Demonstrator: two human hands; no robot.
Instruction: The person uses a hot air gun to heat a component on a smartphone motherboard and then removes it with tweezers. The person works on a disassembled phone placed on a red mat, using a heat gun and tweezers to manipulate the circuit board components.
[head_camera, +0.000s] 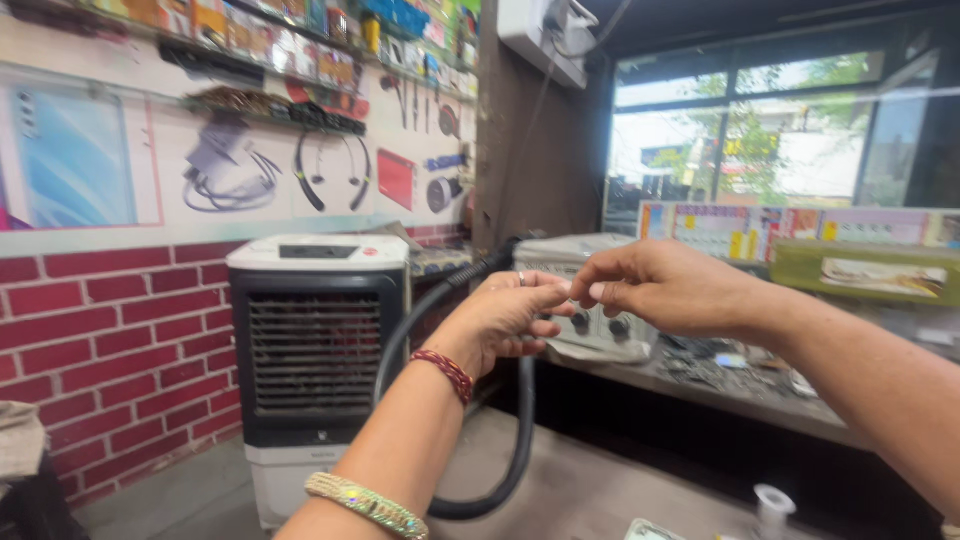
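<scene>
Bright daylight floods through the window (780, 120), overexposed there; edges bend, slightly soft.

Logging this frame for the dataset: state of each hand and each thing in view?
left hand: raised, curled shut around the black hose.
right hand: raised, fingertips pinched together at the left hand's fingers; anything between them is too small to tell.
black hose: looped down below the hands, upper end by the grey box.
air cooler: upright on the floor.
grey box: on the counter, knobs facing out.
</scene>
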